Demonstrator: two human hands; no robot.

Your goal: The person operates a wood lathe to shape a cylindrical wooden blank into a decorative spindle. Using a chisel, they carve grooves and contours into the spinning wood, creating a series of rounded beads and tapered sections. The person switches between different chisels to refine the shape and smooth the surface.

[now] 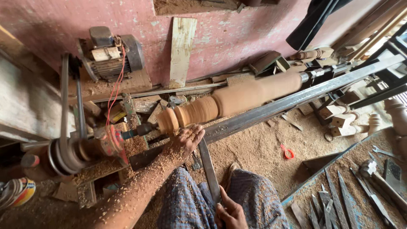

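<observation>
The left hand (185, 142), covered with fine wood shavings, lies on top of the front end of a long flat steel chisel (208, 167). Its fingers are bent down over the blade and press it near the long grey steel rail (271, 111) that serves as a rest. The right hand (230, 213), low in the picture between the knees, has its fingers closed around the back end of the same chisel.

The tip of the chisel is hidden under the left hand, just below the long pale-brown turned wooden spindle (229, 101). This spindle lies horizontal on the lathe, from the left centre up to the right, with a round knob shape at its left end.

At the left stands a dusty grey electric motor (111, 53) with a red wire, and a dark drive belt (64, 106) runs from it down to a pulley. Sawdust covers the floor. On the right, several loose flat steel chisels (339, 199) lie in a shallow tray, and a small red ring-shaped object (288, 152) lies in the sawdust.
</observation>
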